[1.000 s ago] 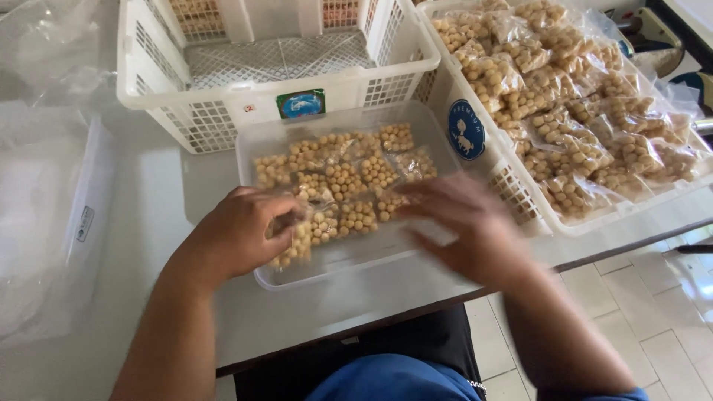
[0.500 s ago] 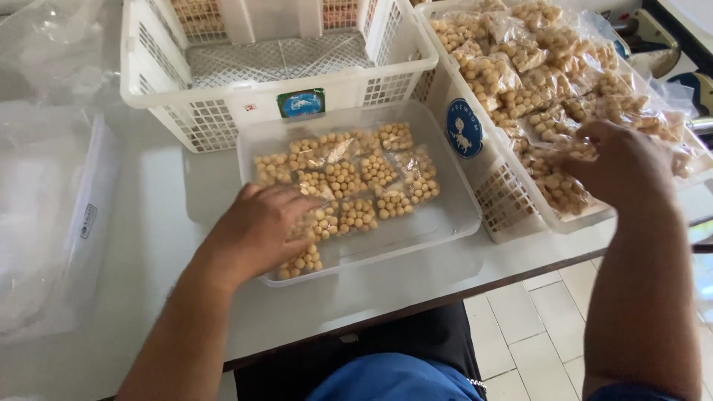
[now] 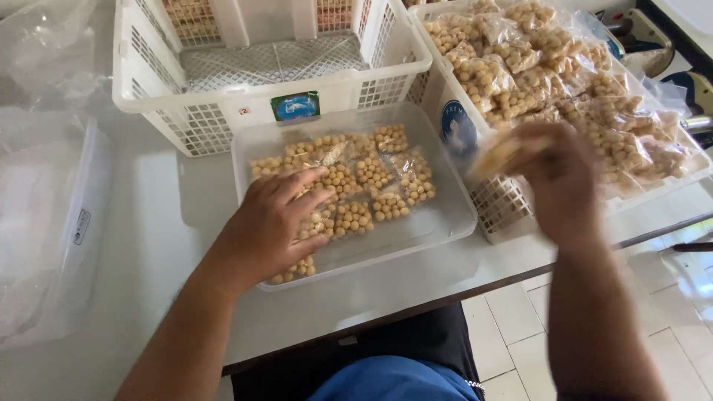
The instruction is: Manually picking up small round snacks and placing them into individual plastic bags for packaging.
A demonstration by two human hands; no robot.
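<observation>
While seen from the head camera, one view only:

Left hand [image 3: 278, 223]: laid flat, fingers spread apart, on the small clear packets [image 3: 349, 186] of round tan snacks; pressing rather than gripping, likely to keep the rows from sliding.

Right hand [image 3: 557, 182]: blurred, raised over the near edge of the right basket [image 3: 512, 212]; fingers closed together on one packet [image 3: 499, 152], carried between basket and tray.

Clear tray [image 3: 445, 223]: shallow, see-through, near centre of the pale table [image 3: 148, 223]; packets lying flat in rows at its left and middle, right part bare, leaving room beside the rows.

Right basket: white lattice plastic, heaped with filled packets [image 3: 564, 74], within easy reach of the right hand; round blue label [image 3: 458, 128] on its near-left wall.

Far basket [image 3: 223, 111]: white lattice, just beyond the tray; bare lattice floor showing; small rectangular green-and-blue label [image 3: 295, 106] on its near wall.

Far left: stack of clear plastic bags [image 3: 52, 223], small white tag on the side.
</observation>
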